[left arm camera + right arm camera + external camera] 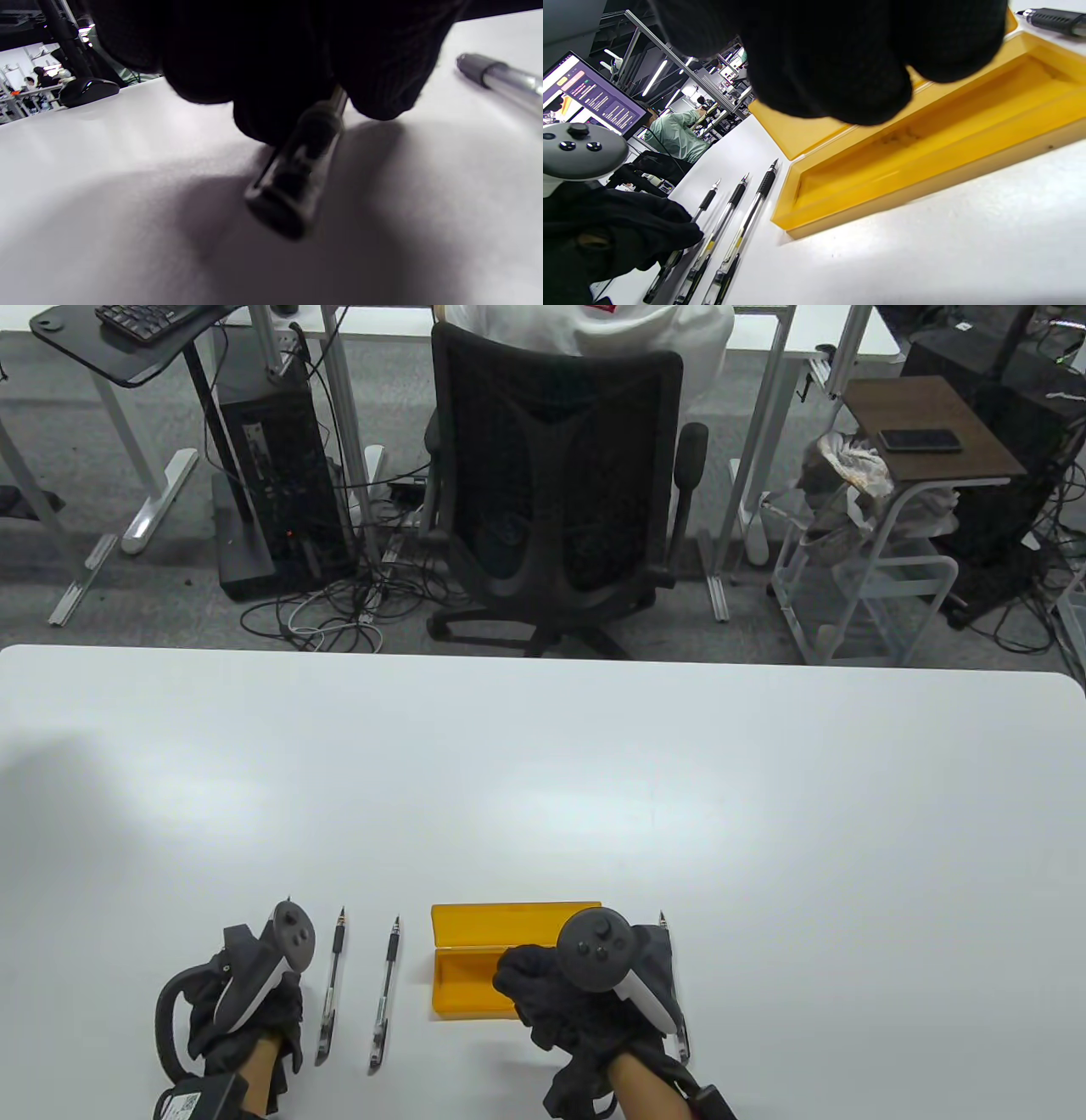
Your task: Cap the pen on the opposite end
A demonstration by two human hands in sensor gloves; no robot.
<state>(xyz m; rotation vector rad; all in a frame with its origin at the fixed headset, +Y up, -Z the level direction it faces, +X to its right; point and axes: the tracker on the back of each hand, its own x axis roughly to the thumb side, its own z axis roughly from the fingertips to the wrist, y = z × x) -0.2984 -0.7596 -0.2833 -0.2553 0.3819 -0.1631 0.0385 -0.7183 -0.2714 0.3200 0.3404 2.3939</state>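
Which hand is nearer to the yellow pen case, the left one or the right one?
The right. The right hand is over the yellow pen case, covering its right part. The left hand is farther left, beyond two pens lying between.

A white worktop (pixel 543 780) carries an open yellow case (pixel 475 984) near its front edge. Just left of the case lie two pens (pixel 386 994) (pixel 331 988) side by side, tips pointing away; another pen (pixel 674 984) lies just right of the case, partly hidden
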